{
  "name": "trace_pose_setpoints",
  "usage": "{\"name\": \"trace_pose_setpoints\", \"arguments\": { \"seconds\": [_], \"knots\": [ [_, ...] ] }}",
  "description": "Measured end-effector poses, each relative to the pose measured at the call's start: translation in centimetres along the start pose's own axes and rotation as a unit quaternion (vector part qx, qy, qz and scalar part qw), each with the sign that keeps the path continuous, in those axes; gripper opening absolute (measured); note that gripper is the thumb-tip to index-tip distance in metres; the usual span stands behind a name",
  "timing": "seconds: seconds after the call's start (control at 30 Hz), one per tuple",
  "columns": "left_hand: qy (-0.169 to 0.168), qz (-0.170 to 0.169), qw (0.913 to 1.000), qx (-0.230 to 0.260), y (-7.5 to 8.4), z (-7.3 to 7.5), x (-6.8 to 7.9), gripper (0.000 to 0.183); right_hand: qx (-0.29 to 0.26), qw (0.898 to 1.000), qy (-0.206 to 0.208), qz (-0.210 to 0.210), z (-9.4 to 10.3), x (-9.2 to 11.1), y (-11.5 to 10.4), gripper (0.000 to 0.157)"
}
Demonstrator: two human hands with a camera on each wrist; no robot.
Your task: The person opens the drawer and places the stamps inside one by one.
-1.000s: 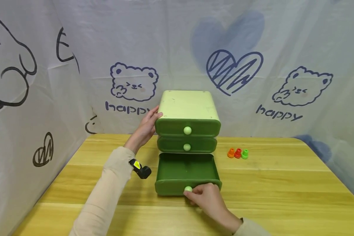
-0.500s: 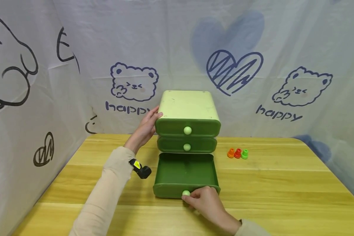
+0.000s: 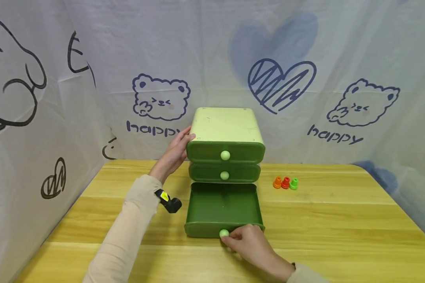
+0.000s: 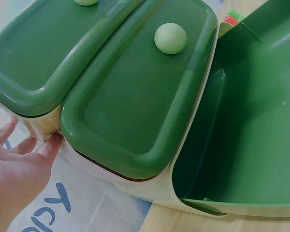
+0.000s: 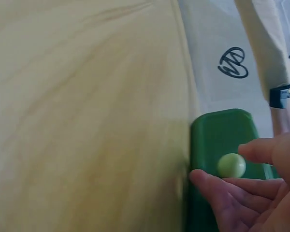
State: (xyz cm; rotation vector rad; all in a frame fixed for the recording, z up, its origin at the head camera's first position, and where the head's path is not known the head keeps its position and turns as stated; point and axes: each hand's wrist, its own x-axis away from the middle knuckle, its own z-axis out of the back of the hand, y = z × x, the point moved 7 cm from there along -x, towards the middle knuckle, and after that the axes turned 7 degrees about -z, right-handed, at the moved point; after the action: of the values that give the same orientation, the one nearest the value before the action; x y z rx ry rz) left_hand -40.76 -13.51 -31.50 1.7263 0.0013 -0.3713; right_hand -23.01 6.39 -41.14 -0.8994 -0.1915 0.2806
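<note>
A small drawer cabinet (image 3: 226,125) with a pale yellow-green top stands on the wooden table, its green drawers stacked. The upper two are closed, while the bottom drawer (image 3: 202,230) is pulled well out and its inside looks bare. My right hand (image 3: 252,244) pinches the round light green knob (image 5: 231,166) of that drawer between thumb and fingers; one fingertip lies along the drawer front. My left hand (image 3: 173,154) rests against the cabinet's upper left side, and in the left wrist view its fingertips touch the side wall behind the drawer fronts.
Right of the cabinet, three small cone-shaped pieces stand in a row: an orange one (image 3: 277,182), a red one (image 3: 285,182) and a green one (image 3: 294,184). A printed white cloth (image 3: 212,51) hangs behind the table (image 3: 340,224) and along its sides.
The bottom drawer has come a little further out towards me with my right hand at its knob, mostly during the first half second. My left hand has stayed on the cabinet's side.
</note>
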Motion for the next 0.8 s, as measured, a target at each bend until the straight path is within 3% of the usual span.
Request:
{"name": "trace_pose_setpoints", "arguments": {
  "seconds": [0.37, 0.57, 0.8],
  "knots": [
    [-0.001, 0.001, 0.9999, 0.010, 0.0, 0.0, 0.0, 0.075, 0.009, 1.000, -0.016, 0.014, 3.3, 1.1, -1.6, 0.018],
    [-0.003, 0.002, 1.0000, 0.008, 0.1, 0.0, 0.1, 0.075, 0.030, 0.999, 0.017, -0.003, 6.8, 0.5, -2.0, 0.019],
    [-0.004, -0.003, 0.9999, 0.012, 0.1, 0.0, 0.0, 0.074, 0.073, 0.993, 0.092, -0.006, 11.0, -1.3, -0.8, 0.016]
  ]
}}
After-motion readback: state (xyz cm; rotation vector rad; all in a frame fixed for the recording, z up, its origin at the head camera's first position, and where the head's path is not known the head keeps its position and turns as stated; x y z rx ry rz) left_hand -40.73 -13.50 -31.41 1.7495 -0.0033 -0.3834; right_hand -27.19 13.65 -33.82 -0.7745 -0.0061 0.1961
